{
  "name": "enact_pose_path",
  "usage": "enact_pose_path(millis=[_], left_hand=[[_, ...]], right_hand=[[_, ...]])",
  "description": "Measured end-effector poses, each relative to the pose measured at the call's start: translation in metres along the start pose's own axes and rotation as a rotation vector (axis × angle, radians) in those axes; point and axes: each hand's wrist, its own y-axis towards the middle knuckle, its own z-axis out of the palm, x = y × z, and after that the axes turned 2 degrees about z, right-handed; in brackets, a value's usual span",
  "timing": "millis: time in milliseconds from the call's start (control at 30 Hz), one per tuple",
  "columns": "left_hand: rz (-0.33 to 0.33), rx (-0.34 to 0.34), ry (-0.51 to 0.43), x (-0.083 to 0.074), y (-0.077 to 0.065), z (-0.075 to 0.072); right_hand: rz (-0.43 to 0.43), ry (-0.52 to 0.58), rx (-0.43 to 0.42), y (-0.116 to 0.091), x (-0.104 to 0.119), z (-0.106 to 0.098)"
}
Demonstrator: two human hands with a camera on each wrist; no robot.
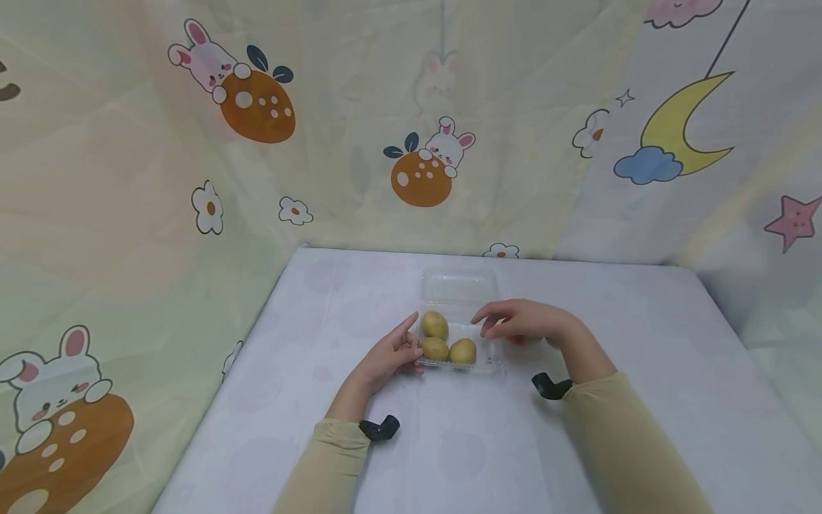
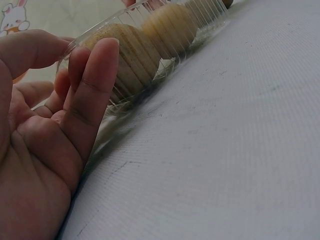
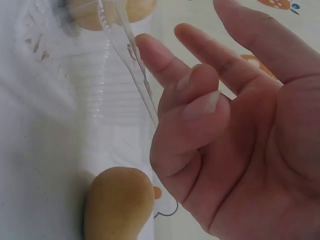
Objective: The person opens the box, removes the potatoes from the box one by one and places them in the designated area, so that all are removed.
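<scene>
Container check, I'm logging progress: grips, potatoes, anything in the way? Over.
Left grip touching left side of container; right grip empty, at its right edge. Three potatoes inside, lid open. Fourth potato outside, near right grip; nothing seems in the way.

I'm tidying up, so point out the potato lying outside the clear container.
The potato beside the right hand, in the right wrist view: it lies on the white table; the other three potatoes sit inside the container.
</scene>
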Motion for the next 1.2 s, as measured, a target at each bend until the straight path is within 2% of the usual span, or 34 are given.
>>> enact_pose_path(millis=[200, 733, 967, 1200], left_hand=[[0.009, 0.012, 0.001, 0.000, 0.000, 0.000], [-0.008, -0.001, 0.003, -0.001, 0.000, 0.000], [0.000, 0.005, 0.001, 0.001, 0.000, 0.000], [-0.008, 0.000, -0.012, -0.001, 0.000, 0.000]], right_hand=[[0.009, -0.065, 0.034, 0.005, 0.004, -0.001], [0.057, -0.085, 0.168, 0.014, 0.023, 0.006], [0.085, -0.095, 0.163, 0.020, 0.023, 0.013], [0.105, -0.071, 0.131, 0.024, 0.025, 0.011]])
